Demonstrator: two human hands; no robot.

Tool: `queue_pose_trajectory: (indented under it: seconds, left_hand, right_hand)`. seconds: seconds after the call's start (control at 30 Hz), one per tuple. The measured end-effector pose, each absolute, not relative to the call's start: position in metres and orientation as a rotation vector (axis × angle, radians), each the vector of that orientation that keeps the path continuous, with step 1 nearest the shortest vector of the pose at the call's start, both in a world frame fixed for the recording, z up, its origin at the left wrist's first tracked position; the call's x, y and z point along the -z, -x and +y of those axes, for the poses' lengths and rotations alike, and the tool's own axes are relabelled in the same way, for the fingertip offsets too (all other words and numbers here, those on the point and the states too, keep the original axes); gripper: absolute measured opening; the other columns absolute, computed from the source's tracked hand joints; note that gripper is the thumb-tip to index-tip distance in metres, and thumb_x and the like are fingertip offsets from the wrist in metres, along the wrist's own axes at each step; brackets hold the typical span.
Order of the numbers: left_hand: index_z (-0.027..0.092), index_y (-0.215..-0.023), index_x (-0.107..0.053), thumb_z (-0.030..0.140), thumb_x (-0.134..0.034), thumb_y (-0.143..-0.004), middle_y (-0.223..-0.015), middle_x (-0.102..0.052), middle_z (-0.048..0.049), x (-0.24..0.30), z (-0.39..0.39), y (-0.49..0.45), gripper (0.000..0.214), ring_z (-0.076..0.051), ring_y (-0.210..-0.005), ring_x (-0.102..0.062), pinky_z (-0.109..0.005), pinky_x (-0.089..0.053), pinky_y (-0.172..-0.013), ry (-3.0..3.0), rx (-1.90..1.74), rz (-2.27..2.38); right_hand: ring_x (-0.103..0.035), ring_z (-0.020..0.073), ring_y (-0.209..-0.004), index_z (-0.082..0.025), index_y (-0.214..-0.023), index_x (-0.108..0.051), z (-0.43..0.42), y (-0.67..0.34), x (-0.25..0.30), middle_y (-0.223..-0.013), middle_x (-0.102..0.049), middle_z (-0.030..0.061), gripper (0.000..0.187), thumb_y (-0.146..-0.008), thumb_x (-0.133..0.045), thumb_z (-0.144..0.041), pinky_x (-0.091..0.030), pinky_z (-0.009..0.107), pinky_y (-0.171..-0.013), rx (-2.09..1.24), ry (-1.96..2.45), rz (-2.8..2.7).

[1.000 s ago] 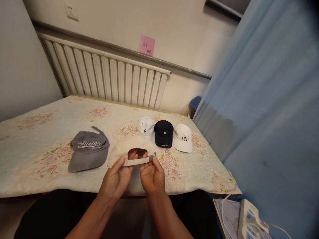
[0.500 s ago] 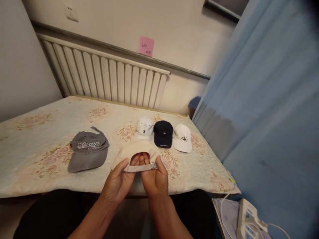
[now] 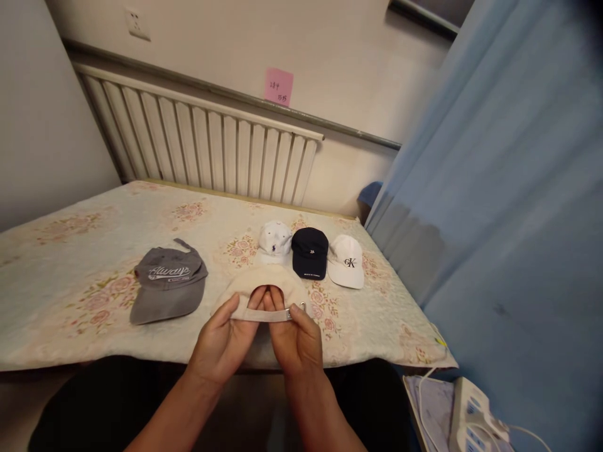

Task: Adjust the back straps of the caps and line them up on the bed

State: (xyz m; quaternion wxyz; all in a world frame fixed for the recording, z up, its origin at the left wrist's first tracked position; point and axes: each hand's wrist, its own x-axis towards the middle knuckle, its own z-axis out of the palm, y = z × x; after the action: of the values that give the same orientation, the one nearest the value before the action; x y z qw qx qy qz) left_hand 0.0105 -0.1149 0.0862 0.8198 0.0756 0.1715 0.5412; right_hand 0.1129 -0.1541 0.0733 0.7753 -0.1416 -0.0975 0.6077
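Left hand (image 3: 217, 346): pinching the cream cap (image 3: 249, 276) near the left end of its strap (image 3: 266, 316), with thumb on top and the other fingers going under, into the back opening.
Right hand (image 3: 298, 344): pinching near the right end of the same strap, with thumb just beside the metal buckle (image 3: 289, 313) and fingertips in the opening, close to those of the left.
Cream cap: held between both hands over the near part of the flowered cover (image 3: 381, 333), with back opening turned to the near side; hard to tell if touching the cover.
Gray cap (image 3: 168, 289): lying to the left, with white lettering and brim toward the near side.
White cap with small emblem (image 3: 274, 237): lying just beyond the cream cap, at left of the navy cap (image 3: 309, 254).
White cap with large letters (image 3: 345, 254): lying at right of the navy one, with brim toward the near side.
Far side: showing a radiator (image 3: 202, 141), and a pink note (image 3: 279, 86) on the wall.
Right side: showing a blue curtain (image 3: 509, 220).
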Motion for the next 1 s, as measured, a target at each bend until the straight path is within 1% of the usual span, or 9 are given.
queue_pose_trajectory:
  seconds: [0.17,0.3,0.43,0.6,0.73,0.9,1.0]
  left_hand:
    - [0.013,-0.130,-0.046,0.009,-0.038,-0.089,-0.113,-0.065,-0.0168,-0.087,-0.114,-0.009,0.042,-0.023,-0.098,-0.066,-0.042,-0.054,-0.089,-0.088,-1.117,0.392]
    - [0.013,-0.133,-0.043,0.004,-0.038,-0.086,-0.115,-0.064,-0.0180,-0.085,-0.114,-0.007,0.047,-0.026,-0.104,-0.063,-0.042,-0.053,-0.090,-0.115,-1.113,0.370]
    - [0.014,-0.136,-0.039,0.000,-0.038,-0.084,-0.117,-0.063,-0.0180,-0.082,-0.113,-0.007,0.054,-0.028,-0.111,-0.059,-0.045,-0.050,-0.094,-0.130,-1.102,0.341]
    - [0.011,-0.138,-0.035,-0.002,-0.036,-0.083,-0.115,-0.064,-0.0204,-0.080,-0.112,-0.008,0.056,-0.029,-0.111,-0.059,-0.047,-0.048,-0.095,-0.099,-1.087,0.346]
    - [0.012,-0.139,-0.034,-0.002,-0.035,-0.083,-0.117,-0.063,-0.0201,-0.078,-0.112,-0.008,0.058,-0.029,-0.110,-0.059,-0.047,-0.048,-0.096,-0.097,-1.085,0.334]
    - [0.015,-0.140,-0.034,-0.002,-0.034,-0.084,-0.119,-0.063,-0.0188,-0.079,-0.113,-0.008,0.058,-0.028,-0.110,-0.058,-0.046,-0.047,-0.096,-0.075,-1.073,0.340]
    - [0.014,-0.139,-0.035,-0.002,-0.034,-0.083,-0.118,-0.063,-0.0195,-0.078,-0.113,-0.008,0.058,-0.028,-0.108,-0.060,-0.045,-0.048,-0.096,-0.063,-1.066,0.353]
  right_hand:
    - [-0.054,0.0184,-0.118,-0.014,-0.121,-0.052,-0.152,-0.116,-0.069,-0.122,-0.061,0.0097,0.045,-0.076,-0.056,-0.009,-0.037,0.041,-0.108,-1.322,0.335,-0.202]
    - [-0.055,0.0184,-0.118,-0.016,-0.121,-0.052,-0.151,-0.119,-0.066,-0.122,-0.062,0.0089,0.044,-0.078,-0.054,-0.009,-0.038,0.042,-0.107,-1.329,0.306,-0.194]
    - [-0.055,0.0179,-0.118,-0.015,-0.121,-0.052,-0.152,-0.121,-0.067,-0.124,-0.061,0.0094,0.045,-0.077,-0.055,-0.008,-0.040,0.040,-0.106,-1.339,0.310,-0.174]
    - [-0.055,0.0187,-0.118,-0.014,-0.117,-0.055,-0.153,-0.122,-0.068,-0.124,-0.061,0.0103,0.040,-0.077,-0.056,-0.010,-0.041,0.040,-0.104,-1.322,0.361,-0.142]
    - [-0.056,0.0190,-0.117,-0.014,-0.111,-0.058,-0.153,-0.124,-0.068,-0.122,-0.062,0.0108,0.034,-0.077,-0.055,-0.009,-0.042,0.041,-0.104,-1.323,0.345,-0.109]
    - [-0.058,0.0196,-0.114,-0.014,-0.113,-0.057,-0.154,-0.124,-0.068,-0.118,-0.064,0.0093,0.036,-0.078,-0.053,-0.007,-0.043,0.043,-0.103,-1.312,0.339,-0.075]
    - [-0.058,0.0191,-0.114,-0.012,-0.112,-0.057,-0.154,-0.124,-0.068,-0.117,-0.065,0.0101,0.035,-0.078,-0.053,-0.007,-0.042,0.042,-0.104,-1.316,0.349,-0.081]
